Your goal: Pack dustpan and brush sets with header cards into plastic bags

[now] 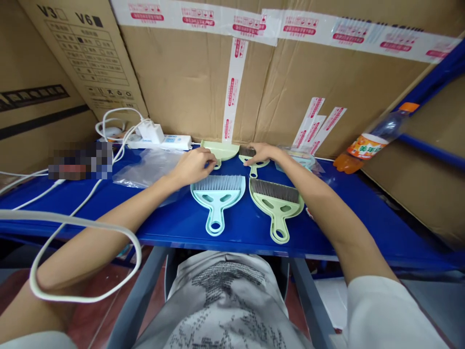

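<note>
- Blue tabletop (170,218), cardboard panels (189,77) behind it, red-and-white printed tape across them.
- Left hand (196,166): fingers curled at the handle of the far green dustpan (228,152). Can't tell if they're gripping it or only touching.
- Right hand (264,152): thumb and fingers spread over the far green brush (254,170), dark bristles partly under them. Can't tell if it's clamped.
- That dustpan and brush lie side by side at the back, near the cardboard.
- Closer to me: blue brush-and-dustpan set (217,201) on the left, green brush-and-dustpan set (278,209) on the right. Both nested, handles toward me.
- Back left: white power strip (178,141), clear plastic bag (147,167) in front of it.
- Right: orange-capped bottle (368,144), tilted.
</note>
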The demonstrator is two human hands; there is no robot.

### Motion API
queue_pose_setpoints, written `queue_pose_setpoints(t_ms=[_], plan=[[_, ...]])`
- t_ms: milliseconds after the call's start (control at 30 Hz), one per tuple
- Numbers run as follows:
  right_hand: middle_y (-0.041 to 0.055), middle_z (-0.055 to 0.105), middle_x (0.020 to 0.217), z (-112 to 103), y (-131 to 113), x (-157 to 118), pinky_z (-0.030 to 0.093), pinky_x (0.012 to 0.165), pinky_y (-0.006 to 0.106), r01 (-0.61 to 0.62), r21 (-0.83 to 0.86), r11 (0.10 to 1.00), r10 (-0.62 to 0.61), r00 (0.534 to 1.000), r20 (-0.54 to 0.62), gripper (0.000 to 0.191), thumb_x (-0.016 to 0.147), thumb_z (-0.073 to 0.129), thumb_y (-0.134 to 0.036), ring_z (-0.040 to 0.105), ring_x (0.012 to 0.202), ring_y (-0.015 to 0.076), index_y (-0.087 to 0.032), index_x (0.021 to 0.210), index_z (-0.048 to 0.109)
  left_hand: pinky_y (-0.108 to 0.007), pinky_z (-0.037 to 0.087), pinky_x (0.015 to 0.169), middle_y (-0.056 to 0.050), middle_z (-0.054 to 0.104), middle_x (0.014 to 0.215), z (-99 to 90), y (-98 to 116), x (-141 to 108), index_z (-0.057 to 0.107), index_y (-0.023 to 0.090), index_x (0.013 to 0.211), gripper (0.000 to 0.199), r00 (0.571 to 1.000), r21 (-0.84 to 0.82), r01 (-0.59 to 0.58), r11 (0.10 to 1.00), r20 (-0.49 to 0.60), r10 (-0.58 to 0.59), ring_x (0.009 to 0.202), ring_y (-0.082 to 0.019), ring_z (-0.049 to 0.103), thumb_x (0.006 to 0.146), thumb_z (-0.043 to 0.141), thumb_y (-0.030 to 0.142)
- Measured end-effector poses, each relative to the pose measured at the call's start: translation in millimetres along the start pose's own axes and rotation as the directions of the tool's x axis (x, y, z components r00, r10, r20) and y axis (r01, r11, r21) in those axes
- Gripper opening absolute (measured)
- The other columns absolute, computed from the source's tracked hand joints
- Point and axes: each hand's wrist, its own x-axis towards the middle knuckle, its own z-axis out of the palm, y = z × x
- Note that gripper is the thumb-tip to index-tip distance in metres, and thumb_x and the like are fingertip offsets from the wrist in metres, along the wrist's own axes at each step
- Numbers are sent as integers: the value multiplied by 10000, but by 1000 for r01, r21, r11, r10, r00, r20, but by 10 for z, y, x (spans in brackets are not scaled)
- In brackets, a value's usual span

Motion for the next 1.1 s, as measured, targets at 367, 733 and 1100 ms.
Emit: queue_pose_setpoints(t_ms=[367,733,1100], plan=[[175,490,1738,-42,226,393,656,799,327,32,164,986,-66,976,205,1434,563,1052,-650,728,1233,336,-290,1771,367,-414,587,856,-120,805,1010,21,1,-5,831,184,984,310,1000,11,-9,1000,4,9,1032,-324,765,1006,531,257],[235,393,1776,15,231,243,527,1188,514,130,11,991,-130,991,5,1429,603,1017,-722,571,1493,452,-276,1785,349,-395,570,830,-104,803,1004,19,-5,-10,824,199,989,312,1000,-1,-27,1000,0,27,1048,-316,758,1021,520,263],[170,801,1276,154,-241,-361,601,899,398,-3,-174,985,2,1000,-4,451,907,814,-335,811,1018,323,-201,1330,737,-417,585,839,-115,805,1012,23,9,-13,826,196,981,324,999,-2,-34,999,7,34,1047,-327,766,1015,513,275]])
